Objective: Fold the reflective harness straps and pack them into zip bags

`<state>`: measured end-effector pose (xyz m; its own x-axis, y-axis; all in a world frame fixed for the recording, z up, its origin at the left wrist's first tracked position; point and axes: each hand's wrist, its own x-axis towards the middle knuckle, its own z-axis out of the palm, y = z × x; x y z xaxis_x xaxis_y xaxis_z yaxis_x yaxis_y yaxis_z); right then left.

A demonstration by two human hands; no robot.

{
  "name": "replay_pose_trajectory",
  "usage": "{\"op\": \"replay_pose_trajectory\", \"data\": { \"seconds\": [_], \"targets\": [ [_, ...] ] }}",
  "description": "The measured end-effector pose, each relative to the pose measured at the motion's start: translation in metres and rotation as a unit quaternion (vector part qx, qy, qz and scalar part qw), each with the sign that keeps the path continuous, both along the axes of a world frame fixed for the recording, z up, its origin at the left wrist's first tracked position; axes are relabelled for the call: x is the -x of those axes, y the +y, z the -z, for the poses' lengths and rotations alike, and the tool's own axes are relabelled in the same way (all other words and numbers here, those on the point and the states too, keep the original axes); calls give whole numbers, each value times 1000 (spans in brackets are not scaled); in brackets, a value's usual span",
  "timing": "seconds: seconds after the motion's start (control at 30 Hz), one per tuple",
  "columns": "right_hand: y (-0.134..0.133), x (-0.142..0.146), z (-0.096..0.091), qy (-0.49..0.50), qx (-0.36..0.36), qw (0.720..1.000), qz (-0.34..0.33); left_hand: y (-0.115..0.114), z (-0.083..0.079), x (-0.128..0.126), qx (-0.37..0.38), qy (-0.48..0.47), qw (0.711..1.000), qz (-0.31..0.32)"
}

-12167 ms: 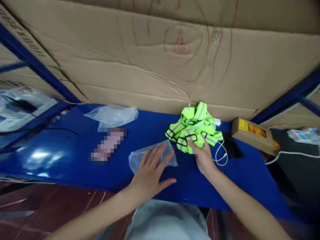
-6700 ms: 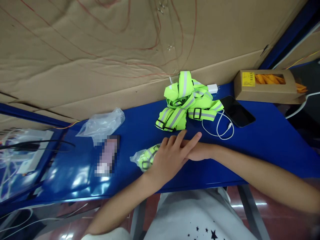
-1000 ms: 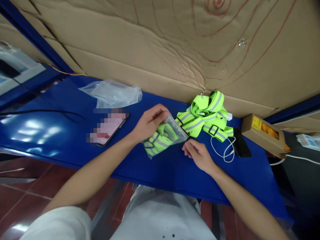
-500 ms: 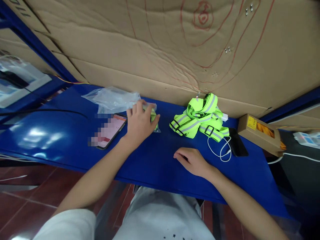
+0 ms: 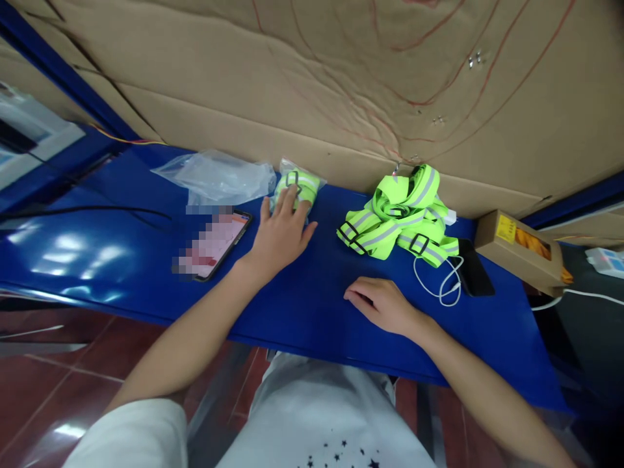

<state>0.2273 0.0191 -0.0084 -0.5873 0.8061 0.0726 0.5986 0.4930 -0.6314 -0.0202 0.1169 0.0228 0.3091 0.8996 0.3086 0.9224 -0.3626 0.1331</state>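
My left hand lies flat on the blue table with its fingers spread, the fingertips resting on a small clear bag packed with a neon-yellow reflective strap by the cardboard wall. My right hand rests on the table nearer to me, fingers loosely curled, holding nothing. A loose heap of neon-yellow reflective straps lies to the right of the packed bag, beyond my right hand.
A pile of empty clear bags lies at the back left. A phone sits left of my left hand. A white cable, a dark phone and a brown carton lie at the right. Cardboard walls the back.
My left hand carried the packed bag from the middle of the table to the back, beside the empty bags, and now lies flat on it. My right hand settled on the table.
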Motion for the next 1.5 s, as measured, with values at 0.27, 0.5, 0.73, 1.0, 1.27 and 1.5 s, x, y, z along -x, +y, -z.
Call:
{"op": "replay_pose_trajectory", "data": {
  "seconds": [0.27,0.5,0.73,1.0,1.27,1.5],
  "targets": [
    [1,1,1,5,7,1000,7,-8,30,-41,25,-88,984,155],
    [2,-1,1,15,-19,1000,-1,6,46,-68,64,-133,976,158],
    [-1,-7,-8,93,-260,952,133,12,32,-41,190,-317,911,183],
    [11,-15,-7,66,-148,969,187,1,22,-45,244,-344,880,219],
    [9,-12,-2,105,-100,973,180,-2,17,-46,288,-423,841,174],
    [15,-24,-5,23,-234,941,246,12,15,-40,432,-520,733,79]
  ]
}}
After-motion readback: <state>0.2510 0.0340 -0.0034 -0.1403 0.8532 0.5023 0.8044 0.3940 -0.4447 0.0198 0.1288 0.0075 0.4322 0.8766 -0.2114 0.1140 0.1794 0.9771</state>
